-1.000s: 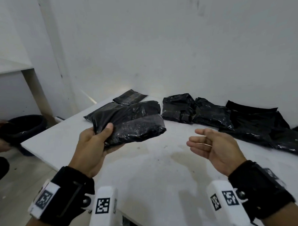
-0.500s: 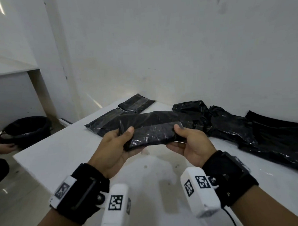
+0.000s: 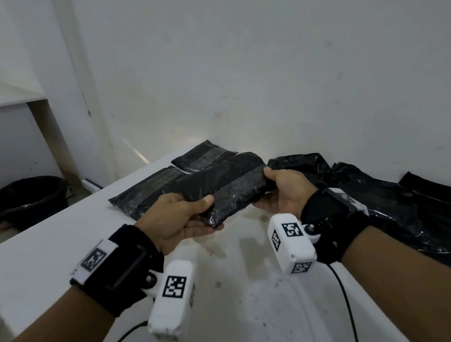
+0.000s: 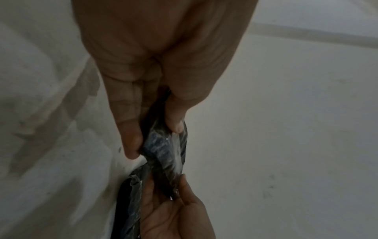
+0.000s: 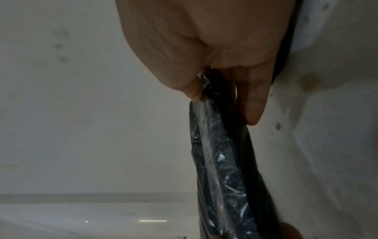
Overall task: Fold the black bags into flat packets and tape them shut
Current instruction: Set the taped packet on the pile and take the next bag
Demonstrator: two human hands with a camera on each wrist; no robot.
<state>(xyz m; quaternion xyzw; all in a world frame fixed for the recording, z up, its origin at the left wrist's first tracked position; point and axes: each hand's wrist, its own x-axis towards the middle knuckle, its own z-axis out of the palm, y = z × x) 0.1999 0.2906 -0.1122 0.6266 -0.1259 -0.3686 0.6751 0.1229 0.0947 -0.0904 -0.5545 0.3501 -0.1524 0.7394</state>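
I hold a folded black bag packet (image 3: 230,191) above the white table (image 3: 42,261) with both hands. My left hand (image 3: 185,216) grips its near left end, thumb on top and fingers underneath. My right hand (image 3: 279,191) pinches its right end the same way. A strip of clear tape shines along the packet's front. The left wrist view shows the packet (image 4: 165,152) edge-on between thumb and fingers, with the right hand (image 4: 174,210) beyond. In the right wrist view the packet (image 5: 223,161) runs away from my right hand's fingertips (image 5: 255,103).
Two flat taped packets (image 3: 148,192) (image 3: 205,156) lie at the table's far left. Crumpled unfolded black bags (image 3: 362,193) stretch along the wall at right. A black bin (image 3: 26,197) stands on the floor at left. Cables hang off the table's near edge.
My right hand, free and open a second ago, has come in and taken the packet's right end. Both hands now hold it closer to the wall.
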